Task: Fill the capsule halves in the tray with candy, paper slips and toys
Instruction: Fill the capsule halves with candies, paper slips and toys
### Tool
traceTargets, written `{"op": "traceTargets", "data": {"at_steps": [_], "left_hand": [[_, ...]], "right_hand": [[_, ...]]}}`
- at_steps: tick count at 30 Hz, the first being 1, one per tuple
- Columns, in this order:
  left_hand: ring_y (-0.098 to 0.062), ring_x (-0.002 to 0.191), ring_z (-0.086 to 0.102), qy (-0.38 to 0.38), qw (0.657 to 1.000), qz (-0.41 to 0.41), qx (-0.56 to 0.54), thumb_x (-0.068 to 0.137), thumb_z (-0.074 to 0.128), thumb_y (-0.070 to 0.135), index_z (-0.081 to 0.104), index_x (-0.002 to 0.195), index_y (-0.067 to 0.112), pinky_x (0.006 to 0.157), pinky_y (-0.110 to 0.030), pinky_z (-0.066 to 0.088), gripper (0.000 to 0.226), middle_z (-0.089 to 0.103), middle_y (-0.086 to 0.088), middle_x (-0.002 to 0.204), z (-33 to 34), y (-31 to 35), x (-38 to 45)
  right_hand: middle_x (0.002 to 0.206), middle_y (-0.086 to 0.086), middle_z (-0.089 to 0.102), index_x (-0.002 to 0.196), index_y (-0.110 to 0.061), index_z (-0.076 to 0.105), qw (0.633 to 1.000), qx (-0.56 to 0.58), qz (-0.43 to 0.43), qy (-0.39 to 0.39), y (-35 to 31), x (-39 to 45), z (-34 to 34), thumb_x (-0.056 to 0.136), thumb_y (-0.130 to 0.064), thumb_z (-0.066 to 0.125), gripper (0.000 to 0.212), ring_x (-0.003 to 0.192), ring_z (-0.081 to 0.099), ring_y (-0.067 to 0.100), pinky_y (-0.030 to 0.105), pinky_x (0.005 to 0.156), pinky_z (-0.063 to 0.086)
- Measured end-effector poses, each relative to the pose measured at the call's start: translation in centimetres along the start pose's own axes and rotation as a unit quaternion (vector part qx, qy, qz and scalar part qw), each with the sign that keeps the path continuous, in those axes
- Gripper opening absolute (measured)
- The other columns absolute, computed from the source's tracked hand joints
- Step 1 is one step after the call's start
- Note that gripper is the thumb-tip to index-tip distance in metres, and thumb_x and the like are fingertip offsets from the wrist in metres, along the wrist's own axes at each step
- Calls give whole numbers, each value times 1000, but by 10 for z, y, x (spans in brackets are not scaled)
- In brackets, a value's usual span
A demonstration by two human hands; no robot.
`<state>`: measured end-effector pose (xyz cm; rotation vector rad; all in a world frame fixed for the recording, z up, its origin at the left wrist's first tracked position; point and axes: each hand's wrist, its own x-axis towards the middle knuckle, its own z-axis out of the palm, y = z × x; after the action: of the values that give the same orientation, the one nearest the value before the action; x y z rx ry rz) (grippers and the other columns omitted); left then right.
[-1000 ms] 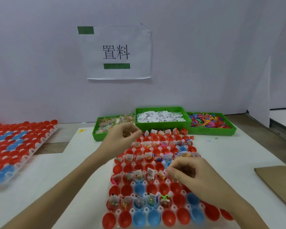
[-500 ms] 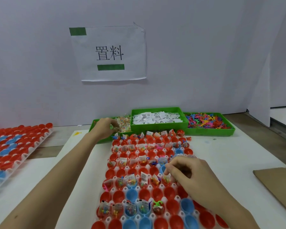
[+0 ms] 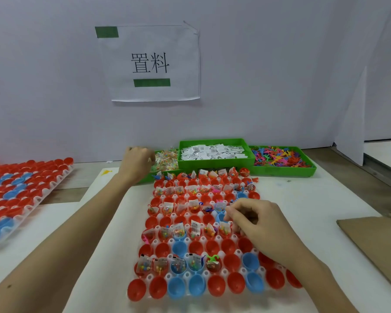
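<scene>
Far left of the frame there's a second tray (image 3: 20, 195) packed with red and blue capsule halves, sitting off on its own. Moving in, the left hand (image 3: 137, 163) is stretched up to the candy bin (image 3: 165, 160) at the upper middle, fingers curled down at the bin's left end, but can't tell if it's actually got hold of a candy packet. Dead center is the main tray (image 3: 201, 240): rows of capsule halves (image 3: 212, 288), alternate rows loaded with candy bags, paper slips and little toys, the rows between them and the bottom row bare. Behind it, a green bin of paper slips (image 3: 212, 152), and above that a paper sign (image 3: 151, 64) taped to the wall. The right hand (image 3: 257, 227) hovers over the right side of the tray, fingers bunched and curled in; whatever it might be pinching is hidden. Upper right, the toy bin (image 3: 280, 158) full of colourful plastic figures. A piece of cardboard (image 3: 375, 242) lies at the right edge.
</scene>
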<state>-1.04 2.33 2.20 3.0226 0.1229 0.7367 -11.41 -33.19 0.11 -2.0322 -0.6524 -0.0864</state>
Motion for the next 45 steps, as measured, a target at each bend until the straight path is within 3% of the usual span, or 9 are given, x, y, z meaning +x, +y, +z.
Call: {"op": "traceTargets", "data": {"at_steps": [6, 13, 20, 24, 30, 32, 36, 43, 45], "left_hand": [[-26, 93, 69, 158, 947, -68, -270, 98, 66, 9, 67, 107, -1, 82, -28, 55, 13, 73, -14, 101, -38, 36, -36], [-19, 79, 75, 21, 849, -8, -528, 96, 67, 12, 65, 109, 16, 73, -30, 63, 14, 76, -2, 88, -62, 91, -149], [-18, 87, 73, -30, 862, 104, -496, 99, 64, 10, 74, 114, 28, 74, -36, 62, 26, 75, 12, 95, -58, 95, -170], [-21, 88, 74, -54, 836, 95, -537, 98, 66, 11, 75, 112, 27, 77, -38, 62, 22, 76, 8, 99, -52, 89, -173], [-24, 88, 74, -48, 797, 62, -599, 94, 71, 15, 75, 110, 23, 78, -29, 62, 19, 76, 3, 98, -55, 79, -170], [-25, 89, 74, -39, 792, 57, -607, 92, 70, 22, 75, 109, 24, 78, -29, 62, 18, 76, 4, 97, -56, 77, -170], [-24, 88, 74, -23, 795, 48, -605, 92, 72, 21, 75, 107, 24, 79, -28, 62, 16, 75, 5, 97, -53, 74, -167], [-23, 92, 74, -13, 808, 27, -589, 94, 72, 15, 75, 107, 24, 80, -33, 63, 16, 76, 6, 98, -49, 67, -163], [-22, 92, 74, -11, 809, 22, -588, 94, 72, 14, 75, 107, 24, 80, -35, 63, 17, 76, 6, 97, -50, 65, -162]], "right_hand": [[65, -7, 70, 79, -28, 73, 1000, 3, -1, 10, 2, 1, 1, 99, -28, 63, 23, 62, 68, 10, 18, 65, 55], [65, -5, 69, 82, -29, 72, 999, -4, -7, 47, 3, 3, -1, 100, -24, 63, 20, 59, 66, 6, 14, 60, 50], [85, -10, 70, 107, -29, 69, 990, 10, -32, 134, -7, 13, -7, 100, -20, 60, 14, 80, 69, 11, 21, 70, 57], [104, -14, 70, 116, -26, 70, 989, -112, -34, 91, -7, 65, -9, 100, -14, 60, 22, 93, 64, -1, 11, 79, 52], [134, 9, 67, 129, -11, 69, 958, -287, 23, 0, 7, 171, 0, 105, -6, 50, 30, 121, 63, 21, 33, 106, 47], [136, 11, 66, 129, -10, 69, 950, -308, 49, -33, 12, 193, 6, 105, -8, 53, 29, 123, 63, 23, 35, 108, 47], [129, 11, 70, 117, -8, 75, 950, -294, 99, -38, 13, 216, 24, 97, -30, 68, 30, 105, 69, 23, 30, 88, 50], [139, 16, 61, 126, 0, 66, 940, -243, 237, -47, 19, 241, 32, 89, -32, 77, 50, 132, 55, 32, 41, 110, 47], [136, 19, 61, 124, 5, 64, 942, -232, 237, -45, 23, 242, 31, 95, -22, 71, 40, 128, 57, 33, 42, 110, 47]]}}
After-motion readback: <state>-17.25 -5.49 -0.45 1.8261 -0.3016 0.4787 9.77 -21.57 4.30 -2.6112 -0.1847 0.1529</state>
